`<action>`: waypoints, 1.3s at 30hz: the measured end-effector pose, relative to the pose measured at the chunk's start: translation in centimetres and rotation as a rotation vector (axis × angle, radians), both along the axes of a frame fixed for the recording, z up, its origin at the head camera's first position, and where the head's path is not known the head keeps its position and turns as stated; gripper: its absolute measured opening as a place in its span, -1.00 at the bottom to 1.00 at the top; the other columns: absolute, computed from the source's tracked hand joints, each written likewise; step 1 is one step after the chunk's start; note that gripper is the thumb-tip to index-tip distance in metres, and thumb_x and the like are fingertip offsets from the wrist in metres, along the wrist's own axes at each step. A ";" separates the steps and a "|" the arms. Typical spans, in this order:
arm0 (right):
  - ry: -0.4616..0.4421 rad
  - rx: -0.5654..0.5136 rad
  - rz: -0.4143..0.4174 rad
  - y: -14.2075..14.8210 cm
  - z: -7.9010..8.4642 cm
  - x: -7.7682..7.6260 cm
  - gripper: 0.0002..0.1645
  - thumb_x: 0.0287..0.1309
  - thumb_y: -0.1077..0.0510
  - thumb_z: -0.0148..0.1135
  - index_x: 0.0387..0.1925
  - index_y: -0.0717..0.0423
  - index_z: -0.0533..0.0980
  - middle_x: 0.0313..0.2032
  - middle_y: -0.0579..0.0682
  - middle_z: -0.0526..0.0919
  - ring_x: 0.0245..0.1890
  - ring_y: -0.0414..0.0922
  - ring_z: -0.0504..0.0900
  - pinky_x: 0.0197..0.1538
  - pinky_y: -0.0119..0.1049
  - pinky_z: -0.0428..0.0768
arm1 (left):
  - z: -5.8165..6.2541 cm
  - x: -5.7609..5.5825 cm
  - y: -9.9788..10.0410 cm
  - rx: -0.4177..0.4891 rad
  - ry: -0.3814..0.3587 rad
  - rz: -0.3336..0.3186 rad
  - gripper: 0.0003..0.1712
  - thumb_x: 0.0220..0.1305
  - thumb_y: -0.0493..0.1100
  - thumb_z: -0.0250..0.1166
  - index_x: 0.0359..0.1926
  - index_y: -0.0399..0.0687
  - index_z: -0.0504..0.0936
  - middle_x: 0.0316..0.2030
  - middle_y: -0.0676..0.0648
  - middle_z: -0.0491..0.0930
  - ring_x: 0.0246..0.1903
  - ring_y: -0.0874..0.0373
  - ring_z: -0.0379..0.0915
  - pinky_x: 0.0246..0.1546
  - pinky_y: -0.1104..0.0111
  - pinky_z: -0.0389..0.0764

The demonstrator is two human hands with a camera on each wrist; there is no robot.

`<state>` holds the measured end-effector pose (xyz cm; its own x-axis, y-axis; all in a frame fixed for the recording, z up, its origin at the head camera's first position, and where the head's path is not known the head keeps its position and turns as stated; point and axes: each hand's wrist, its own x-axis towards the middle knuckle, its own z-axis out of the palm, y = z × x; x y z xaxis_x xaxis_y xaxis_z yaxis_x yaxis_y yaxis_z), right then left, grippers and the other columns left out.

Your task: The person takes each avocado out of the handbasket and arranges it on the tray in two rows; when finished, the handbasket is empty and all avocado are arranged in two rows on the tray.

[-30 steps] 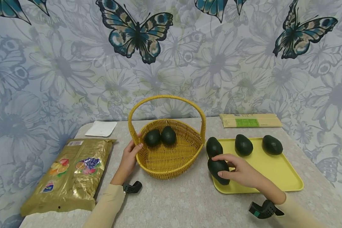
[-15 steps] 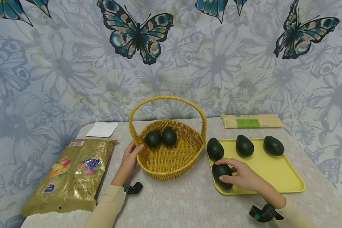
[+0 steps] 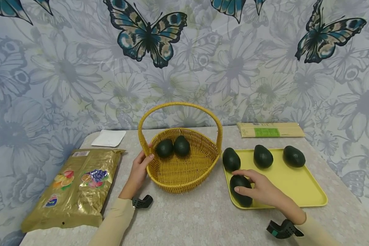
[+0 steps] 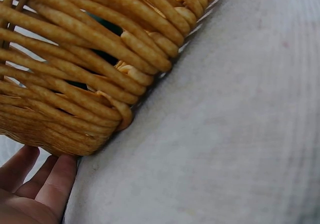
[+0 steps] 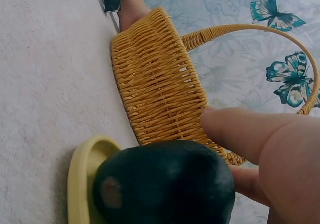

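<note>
Head view: from above near side of basket (image 3: 179, 186), facing fwd/down, med. dist., wall (image 3: 80, 68) incl. L wrist view: low, v. close, left of basket, facing its side. R wrist view: right of basket, facing it, tipped sideways, avocado (image 5: 165, 184) v. near. Head & R wrist share basket, avocado, wall.

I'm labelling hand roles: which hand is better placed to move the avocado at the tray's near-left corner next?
Probably the right hand: it holds that avocado on the yellow tray, while the left hand grips the far side of the basket.
</note>
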<state>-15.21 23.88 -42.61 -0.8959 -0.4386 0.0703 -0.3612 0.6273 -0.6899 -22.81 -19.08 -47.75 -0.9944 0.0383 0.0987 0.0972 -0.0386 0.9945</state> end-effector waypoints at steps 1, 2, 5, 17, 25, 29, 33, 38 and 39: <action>-0.003 0.001 -0.007 0.0 0.0 0.0 -0.43 0.29 -0.03 0.37 0.26 0.10 0.55 0.23 0.09 0.63 0.24 0.18 0.56 0.11 -0.03 0.62 | 0.0 0.0 0.0 0.000 0.001 -0.002 -0.38 0.59 -0.17 0.04 0.58 -0.03 0.19 0.58 -0.13 0.12 0.53 0.01 0.05 0.15 0.69 0.39; -0.009 0.000 -0.014 0.1 0.1 0.0 -0.43 0.30 -0.03 0.37 0.25 0.10 0.55 0.23 0.10 0.63 0.23 0.17 0.57 0.11 -0.06 0.62 | 0.0 0.1 0.0 0.001 0.001 -0.005 -0.38 0.59 -0.17 0.03 0.58 -0.03 0.18 0.58 -0.13 0.11 0.53 0.00 0.05 0.15 0.69 0.39; -0.066 -0.014 -0.039 0.2 0.2 -0.1 -0.46 0.30 -0.02 0.36 0.25 0.08 0.55 0.26 0.16 0.60 0.12 0.15 0.64 -0.02 -0.21 0.65 | 0.0 0.1 0.0 0.000 -0.001 -0.003 -0.38 0.59 -0.18 0.03 0.58 -0.03 0.18 0.58 -0.14 0.11 0.53 -0.01 0.05 0.14 0.69 0.40; -0.060 -0.043 -0.036 0.2 -0.2 -0.3 -0.50 0.29 -0.01 0.38 0.20 0.06 0.56 0.17 0.06 0.66 0.19 0.18 0.56 0.02 -0.29 0.64 | 0.1 0.0 0.0 0.004 -0.017 0.001 -0.39 0.59 -0.20 0.02 0.57 -0.04 0.19 0.58 -0.15 0.11 0.51 -0.01 0.08 0.12 0.69 0.42; -0.106 -0.051 -0.082 0.3 0.5 -0.1 -0.43 0.30 -0.01 0.36 0.25 0.13 0.50 0.20 0.21 0.60 0.09 0.19 0.64 -0.23 -0.32 0.67 | 0.1 0.0 0.1 0.006 -0.016 -0.001 -0.38 0.59 -0.20 0.02 0.58 -0.05 0.18 0.58 -0.14 0.11 0.51 0.00 0.08 0.12 0.69 0.42; -0.100 -0.033 -0.116 0.5 0.7 0.0 -0.47 0.33 0.00 0.33 0.24 0.12 0.52 0.18 0.20 0.63 0.06 0.14 0.66 -0.23 -0.31 0.67 | 0.1 0.0 0.1 -0.003 -0.030 0.004 -0.39 0.59 -0.20 0.03 0.57 -0.03 0.20 0.57 -0.16 0.13 0.50 -0.01 0.11 0.09 0.69 0.44; -0.136 -0.063 -0.124 0.5 0.6 0.0 -0.53 0.34 0.02 0.31 0.18 0.15 0.55 0.15 0.25 0.62 -0.05 0.02 0.69 -0.27 -0.29 0.69 | 0.1 0.0 0.1 -0.005 -0.031 0.002 -0.39 0.59 -0.19 0.03 0.57 -0.03 0.20 0.57 -0.16 0.13 0.50 -0.01 0.12 0.09 0.69 0.45; -0.273 -0.162 -0.111 0.4 0.3 -0.3 -0.52 0.37 0.08 0.27 0.21 0.24 0.51 0.18 0.40 0.52 -0.10 0.00 0.70 -0.37 -0.22 0.70 | 0.1 0.0 0.1 -0.002 -0.023 -0.002 -0.39 0.59 -0.19 0.02 0.58 -0.02 0.19 0.58 -0.13 0.11 0.52 0.00 0.07 0.11 0.70 0.43; -0.288 -0.171 -0.110 0.4 0.3 -0.4 -0.52 0.38 0.08 0.26 0.22 0.24 0.50 0.19 0.41 0.51 -0.09 0.01 0.70 -0.36 -0.20 0.70 | 0.1 0.0 0.1 0.000 -0.020 -0.003 -0.39 0.59 -0.19 0.02 0.58 -0.02 0.19 0.58 -0.12 0.11 0.53 0.00 0.06 0.12 0.70 0.42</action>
